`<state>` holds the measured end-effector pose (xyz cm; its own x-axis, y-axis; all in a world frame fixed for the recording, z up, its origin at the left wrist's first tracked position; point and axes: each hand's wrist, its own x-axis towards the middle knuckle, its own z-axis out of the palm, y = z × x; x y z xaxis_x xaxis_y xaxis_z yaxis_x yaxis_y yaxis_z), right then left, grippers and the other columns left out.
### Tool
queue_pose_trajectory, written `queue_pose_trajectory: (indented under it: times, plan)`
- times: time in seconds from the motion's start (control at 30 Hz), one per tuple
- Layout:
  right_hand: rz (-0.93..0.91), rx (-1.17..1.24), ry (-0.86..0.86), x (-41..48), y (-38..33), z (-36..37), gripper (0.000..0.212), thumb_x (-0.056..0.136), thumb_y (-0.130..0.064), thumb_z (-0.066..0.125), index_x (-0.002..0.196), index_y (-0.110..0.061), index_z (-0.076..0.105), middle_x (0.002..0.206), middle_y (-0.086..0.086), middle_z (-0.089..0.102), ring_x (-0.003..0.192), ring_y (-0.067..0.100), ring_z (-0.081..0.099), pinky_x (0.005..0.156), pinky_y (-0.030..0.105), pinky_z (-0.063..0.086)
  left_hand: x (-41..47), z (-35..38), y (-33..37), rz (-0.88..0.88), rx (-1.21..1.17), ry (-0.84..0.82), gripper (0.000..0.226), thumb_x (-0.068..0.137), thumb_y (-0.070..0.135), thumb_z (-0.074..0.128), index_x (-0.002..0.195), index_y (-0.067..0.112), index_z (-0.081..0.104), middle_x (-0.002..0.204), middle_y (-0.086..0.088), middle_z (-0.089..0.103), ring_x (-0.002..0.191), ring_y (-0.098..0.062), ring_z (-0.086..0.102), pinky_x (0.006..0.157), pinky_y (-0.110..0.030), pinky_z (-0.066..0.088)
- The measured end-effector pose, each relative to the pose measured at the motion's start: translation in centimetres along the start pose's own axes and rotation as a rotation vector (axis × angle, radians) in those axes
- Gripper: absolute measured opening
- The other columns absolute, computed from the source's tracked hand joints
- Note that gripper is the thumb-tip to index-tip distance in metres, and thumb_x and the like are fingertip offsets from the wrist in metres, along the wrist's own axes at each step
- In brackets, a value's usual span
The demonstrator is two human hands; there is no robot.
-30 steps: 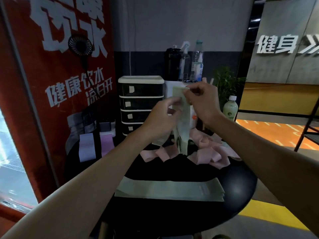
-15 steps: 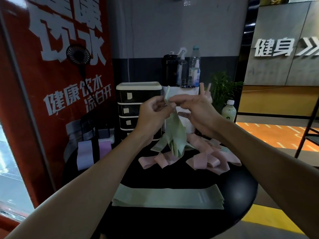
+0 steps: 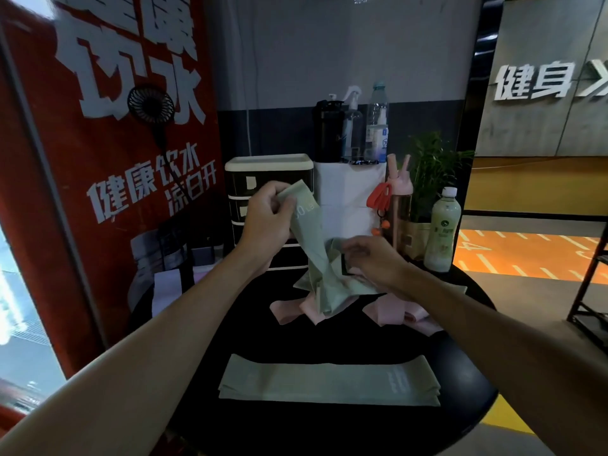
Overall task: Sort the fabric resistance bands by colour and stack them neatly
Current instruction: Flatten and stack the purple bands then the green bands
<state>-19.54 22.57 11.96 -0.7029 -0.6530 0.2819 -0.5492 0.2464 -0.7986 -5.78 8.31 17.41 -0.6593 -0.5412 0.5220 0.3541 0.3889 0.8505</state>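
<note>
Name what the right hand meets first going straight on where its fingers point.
The held green band: the right hand points left, its fingers touching the band's lower folds; nothing lies between.

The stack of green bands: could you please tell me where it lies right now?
In the head view, the stack of green bands lies flat, centred at the near edge of the round black table, before the loose pink bands.

— Left hand?
— Raised, at eleven o'clock from the right one, thumb and fingers curled, pinching the green band. Its forearm comes in from seven o'clock.
— Right hand?
— Lower, knuckles up, fingertips pinching the same band, forearm from four o'clock.
</note>
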Motion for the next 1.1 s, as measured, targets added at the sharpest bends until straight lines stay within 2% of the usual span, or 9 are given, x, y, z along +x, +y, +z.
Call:
queue_pose_trajectory:
  times: [0.17,0.23,0.33,0.43,0.6,0.73,0.87,1.0,1.1]
  plan:
    - [0.078,-0.149,-0.11,1.3,3.4,2.1,0.022,0.095,-0.008,0.057,0.112,-0.018,0.067,0.118,0.007,0.066,0.111,0.018,0.061,0.104,0.039,0.047,0.3,-1.4,-1.6,0.012,0.153,0.06,0.021,0.101,0.009,0.05,0.091,0.025,0.06,0.095,-0.01,0.068,0.095,-0.032,0.066,0.082,-0.059,0.056]
    - [0.087,-0.221,-0.172,1.2,3.1,2.4,0.029,0.097,-0.008,0.054,0.125,-0.011,0.062,0.131,0.009,0.06,0.119,0.021,0.057,0.102,0.021,0.045,0.3,-1.9,-2.3,0.017,0.176,0.064,0.024,0.101,0.009,0.051,0.091,0.028,0.061,0.096,-0.007,0.067,0.096,-0.029,0.066,0.083,-0.058,0.056]
    - [0.037,-0.44,-0.27,1.4,2.5,2.5,0.04,0.101,-0.016,0.048,0.141,-0.017,0.048,0.139,0.002,0.052,0.126,0.018,0.048,0.066,-0.01,0.025,0.2,-2.9,-3.8,0.018,0.226,0.059,0.022,0.101,0.012,0.051,0.09,0.029,0.06,0.095,-0.011,0.067,0.094,-0.032,0.066,0.081,-0.061,0.055]
    - [0.012,-0.527,-0.361,2.8,3.9,2.9,0.048,0.1,-0.022,0.052,0.145,-0.028,0.04,0.136,0.0,0.051,0.124,0.019,0.05,0.072,0.001,0.026,0.0,-3.8,-5.2,0.011,0.262,0.055,0.022,0.101,0.013,0.051,0.091,0.031,0.06,0.097,-0.011,0.066,0.095,-0.033,0.065,0.081,-0.061,0.055]
    - [-0.035,-0.506,-0.58,5.9,7.5,4.8,0.077,0.085,-0.018,0.071,0.15,-0.03,0.032,0.15,0.003,0.041,0.132,0.023,0.045,0.111,0.041,0.038,-0.2,-4.9,-7.1,-0.038,0.295,0.002,0.018,0.099,0.015,0.053,0.091,0.029,0.062,0.097,-0.007,0.066,0.096,-0.032,0.066,0.081,-0.061,0.056]
    - [-0.027,-0.604,-0.732,6.8,7.1,5.5,0.079,0.09,-0.012,0.066,0.154,-0.027,0.022,0.157,-0.001,0.026,0.138,0.019,0.035,0.109,0.024,0.032,-0.6,-5.6,-8.4,-0.031,0.351,-0.041,0.01,0.094,0.025,0.053,0.089,0.027,0.062,0.092,-0.005,0.067,0.092,-0.032,0.066,0.077,-0.061,0.056]
    - [-0.006,-0.579,-0.765,7.5,7.2,5.8,0.067,0.092,-0.008,0.062,0.15,-0.022,0.031,0.15,0.003,0.036,0.133,0.018,0.039,0.11,0.028,0.034,-1.1,-5.9,-9.2,-0.021,0.397,-0.054,0.016,0.099,0.013,0.054,0.088,0.023,0.061,0.089,-0.005,0.065,0.089,-0.031,0.065,0.075,-0.061,0.056]
    - [-0.064,-0.567,-0.707,7.7,7.0,5.9,0.045,0.097,-0.003,0.05,0.141,-0.007,0.046,0.12,0.003,0.05,0.11,0.014,0.047,0.087,0.014,0.034,-1.4,-6.1,-9.3,-0.004,0.44,-0.045,0.017,0.1,0.01,0.053,0.089,0.021,0.059,0.086,-0.002,0.064,0.084,-0.029,0.064,0.074,-0.058,0.056]
    - [-0.072,-0.534,-0.638,7.5,7.0,5.7,0.034,0.102,-0.011,0.044,0.133,-0.007,0.058,0.132,0.006,0.058,0.118,0.011,0.05,0.089,0.011,0.031,-1.5,-6.2,-9.2,0.029,0.471,-0.019,0.015,0.101,0.011,0.052,0.09,0.02,0.058,0.085,0.0,0.062,0.08,-0.023,0.062,0.074,-0.054,0.055]
